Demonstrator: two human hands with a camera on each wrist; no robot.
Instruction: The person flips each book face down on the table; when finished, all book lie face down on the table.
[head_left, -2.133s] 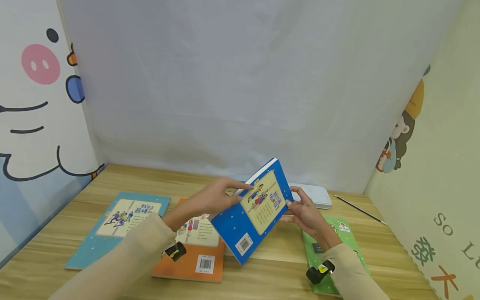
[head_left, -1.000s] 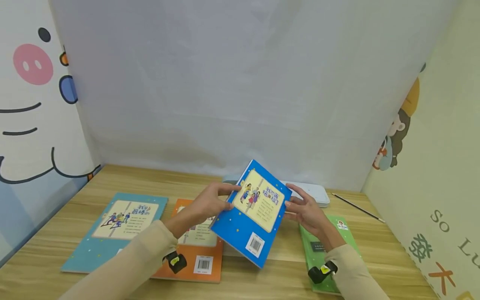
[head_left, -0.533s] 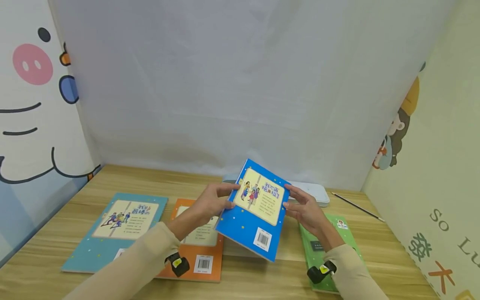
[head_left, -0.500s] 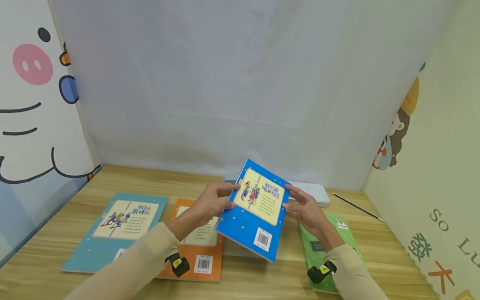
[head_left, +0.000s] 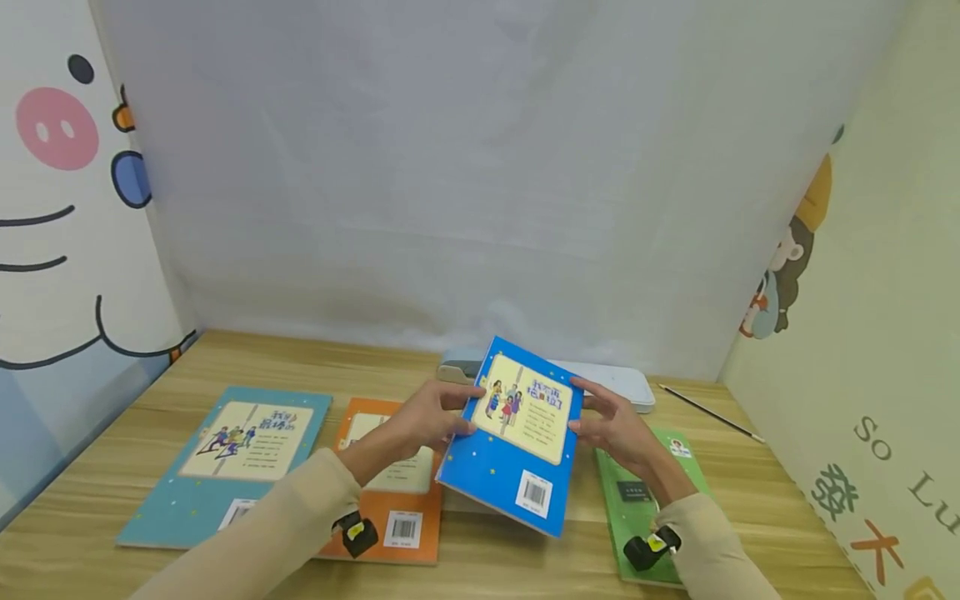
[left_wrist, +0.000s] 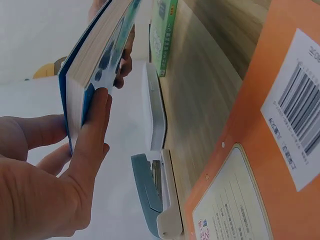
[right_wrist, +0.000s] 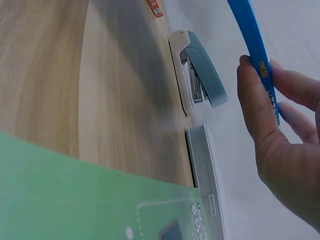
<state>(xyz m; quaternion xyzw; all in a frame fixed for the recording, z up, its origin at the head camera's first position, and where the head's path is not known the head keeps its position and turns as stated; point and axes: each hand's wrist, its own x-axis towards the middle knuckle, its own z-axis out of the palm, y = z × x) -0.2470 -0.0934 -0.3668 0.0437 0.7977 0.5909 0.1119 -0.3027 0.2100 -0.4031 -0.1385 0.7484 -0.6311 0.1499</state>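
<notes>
A blue book (head_left: 502, 492), its back cover with a barcode toward me, is held tilted above the table between both hands. My left hand (head_left: 427, 421) pinches the page-edge side, thumb on the cover and other fingers behind. My right hand (head_left: 622, 433) pinches the spine side; in the right wrist view the thumb and fingers of that hand (right_wrist: 285, 160) lie on either side of the blue spine (right_wrist: 257, 47). The left wrist view shows the thick white page block (left_wrist: 95, 45) at the left fingers.
On the wooden table (head_left: 315, 367) lie a teal book (head_left: 165, 500) and an orange book (head_left: 416, 504) at left, and a green book (head_left: 618, 500) under the right forearm. Behind are a stapler (left_wrist: 150, 192), a white case (head_left: 626, 387) and a pencil (head_left: 712, 412).
Both hands have turned the blue book so its back cover faces me more squarely, its lower end swinging right. In the last half second the book and hands have come slightly lower.
</notes>
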